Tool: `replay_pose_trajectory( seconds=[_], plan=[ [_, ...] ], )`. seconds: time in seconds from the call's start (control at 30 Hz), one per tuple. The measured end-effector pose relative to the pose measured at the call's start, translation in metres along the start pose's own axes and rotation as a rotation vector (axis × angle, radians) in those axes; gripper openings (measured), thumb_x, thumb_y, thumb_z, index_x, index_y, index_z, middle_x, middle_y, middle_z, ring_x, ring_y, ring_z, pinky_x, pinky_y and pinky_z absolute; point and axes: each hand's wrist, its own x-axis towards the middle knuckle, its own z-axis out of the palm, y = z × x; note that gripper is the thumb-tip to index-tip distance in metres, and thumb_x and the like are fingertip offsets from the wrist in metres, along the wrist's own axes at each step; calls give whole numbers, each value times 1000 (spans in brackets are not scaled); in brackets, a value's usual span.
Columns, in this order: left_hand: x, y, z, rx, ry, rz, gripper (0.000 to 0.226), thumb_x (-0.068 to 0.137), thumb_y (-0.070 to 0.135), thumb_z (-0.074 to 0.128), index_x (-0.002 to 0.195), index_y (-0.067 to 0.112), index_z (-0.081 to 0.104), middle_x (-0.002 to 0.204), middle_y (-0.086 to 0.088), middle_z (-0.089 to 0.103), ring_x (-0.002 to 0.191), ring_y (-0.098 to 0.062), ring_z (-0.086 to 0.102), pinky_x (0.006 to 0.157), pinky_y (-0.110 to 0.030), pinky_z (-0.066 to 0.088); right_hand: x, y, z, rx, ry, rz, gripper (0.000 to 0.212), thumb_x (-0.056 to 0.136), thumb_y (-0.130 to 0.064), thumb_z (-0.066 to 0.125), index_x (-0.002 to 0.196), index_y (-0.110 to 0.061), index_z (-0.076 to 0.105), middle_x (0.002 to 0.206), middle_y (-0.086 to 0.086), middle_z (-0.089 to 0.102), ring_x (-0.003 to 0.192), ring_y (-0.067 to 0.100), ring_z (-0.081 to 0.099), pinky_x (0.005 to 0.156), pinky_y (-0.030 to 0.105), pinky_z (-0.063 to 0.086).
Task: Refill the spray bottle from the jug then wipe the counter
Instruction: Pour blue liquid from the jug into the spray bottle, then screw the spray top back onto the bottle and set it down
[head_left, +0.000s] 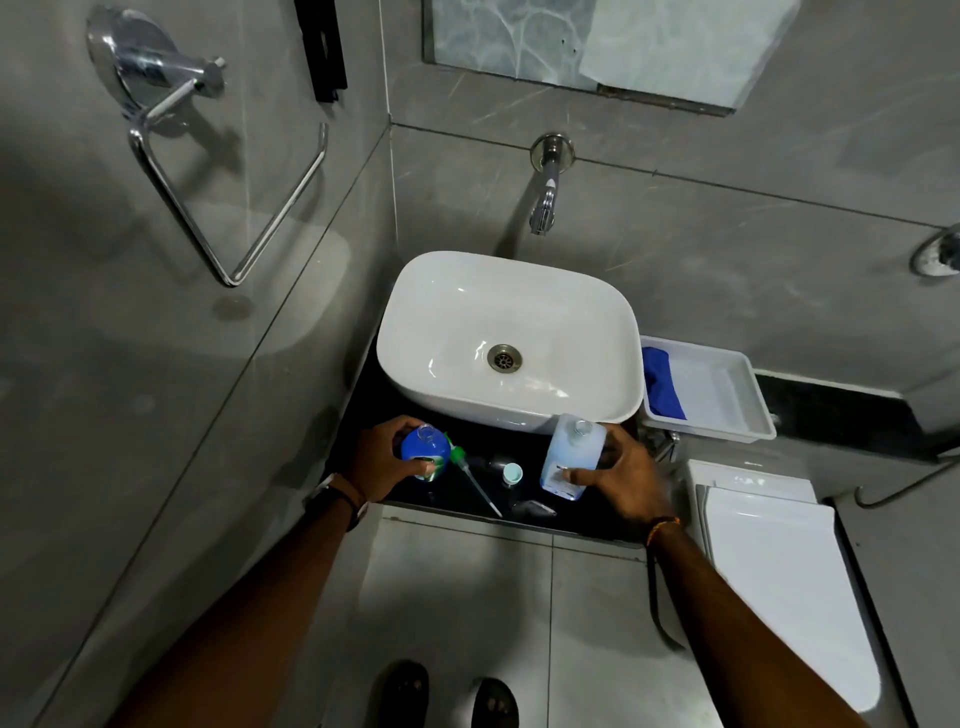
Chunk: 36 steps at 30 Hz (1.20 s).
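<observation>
So the blue bottle (426, 451) is being gripped by the left hand (382, 461) at the left end of the black counter (457, 501), just in front of the white basin (509, 338). It's being held upright with its neck open. The thumb is being pressed against the label on the near side, with the other fingers curled round the far side, so the bottle is sitting snug between them. The jug (574, 457), see-through with pale blue liquid inside, is being clamped by the right hand (623, 478) toward the right end of the counter, touching or almost touching the basin's front edge. Its mouth is uncapped too, and its lower front is being pinned by the thumb while the rest of the fingers are wrapped round its right side. Whether either one is being lifted or is resting on the counter can't really be told from this angle. Between the two, the spray head (460, 458) with its long tube is lying flat on the counter, and a small light-blue cap (512, 473) is sitting just beside it. Off to the right, a blue cloth (662, 384) is being kept in a white tray (737, 410).
</observation>
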Motion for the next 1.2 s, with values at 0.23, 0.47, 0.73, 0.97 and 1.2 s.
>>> replay_pose_trajectory(
  seconds=[0.23, 0.47, 0.73, 0.97, 1.2],
  plan=[
    [-6, -12, 0, -16, 11, -59, 57, 63, 5, 90, 115, 6, 65, 109, -11, 70, 99, -23, 67, 84, -27, 55, 15, 17, 15, 4, -31, 38, 75, 55, -2, 99, 122, -13, 67, 118, 5, 74, 108, 26, 71, 99, 50, 57],
    [-7, -16, 7, -54, -9, -82, 59, 63, 5, 90, 116, 9, 64, 111, -11, 70, 103, -26, 68, 91, -40, 59, 24, 22, 14, -22, -93, 1, 78, 56, 1, 97, 126, -16, 66, 120, 2, 74, 112, 24, 70, 104, 49, 54],
    [-7, -19, 9, -69, -12, -61, 61, 66, 4, 88, 121, 7, 62, 116, -13, 68, 107, -26, 66, 92, -40, 59, -6, 26, 18, -163, 6, 33, 88, 55, -8, 99, 134, -13, 59, 129, 6, 65, 115, 22, 64, 101, 41, 54],
    [-6, -25, 11, -123, -9, -85, 65, 65, 3, 88, 124, 11, 62, 119, -7, 67, 109, -23, 66, 91, -37, 59, -59, 35, 103, -441, 99, -363, 14, 85, -38, 72, 82, -29, 61, 78, -12, 61, 66, 10, 60, 59, 34, 55],
    [-7, -29, 16, -218, 4, -134, 70, 63, -6, 87, 127, 6, 60, 119, -9, 66, 109, -22, 65, 93, -33, 57, 13, -23, 171, -564, -85, -343, 21, 88, -21, 67, 108, -18, 71, 102, 11, 71, 92, 35, 68, 77, 42, 57]
  ],
)
